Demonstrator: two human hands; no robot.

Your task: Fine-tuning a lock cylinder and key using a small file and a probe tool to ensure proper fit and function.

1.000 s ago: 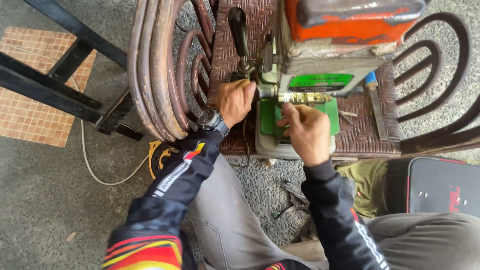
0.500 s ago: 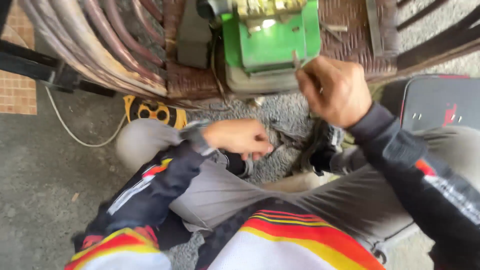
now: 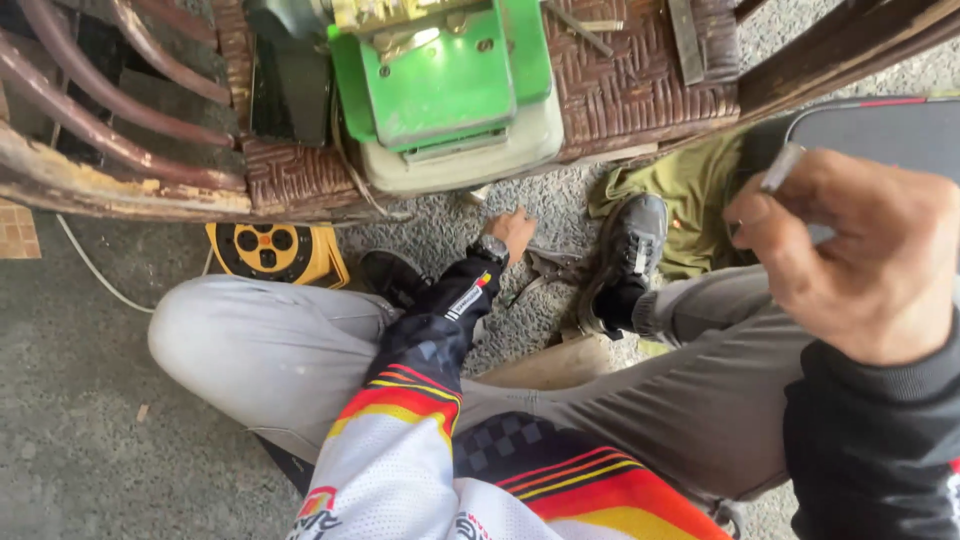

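Head view, left hand: the left hand (image 3: 515,230) reached down to the gravel floor (image 3: 90,400) between the person's two shoes, its fingers bent onto a dark metal tool (image 3: 545,268) lying there; whether it had closed on the tool could not be told.
Head view, right hand: the right hand (image 3: 860,255) was raised near the right edge of the frame, closed around a thin grey metal rod (image 3: 780,168) whose tip stood out above the thumb and fingers.
Head view, metal tool: it lay on the gravel floor just beside the left hand, between the left shoe (image 3: 392,275) and the right shoe (image 3: 630,250).
Head view, wicker chair: the woven seat of the wicker chair (image 3: 640,90) crossed the top of the frame, its curved rattan arm (image 3: 110,150) at the upper left.
Head view, green machine: a green machine (image 3: 450,75) on a cream base sat at the front edge of the chair seat, above the left hand.
Head view, cable reel: a yellow cable reel (image 3: 275,253) stood on the floor below the chair's front edge, just beside the left knee.
Head view, cloth: an olive cloth (image 3: 695,195) lay on the floor beside the right shoe.
Head view, dark case: a dark case (image 3: 880,135) lay at the right edge, behind the right hand.
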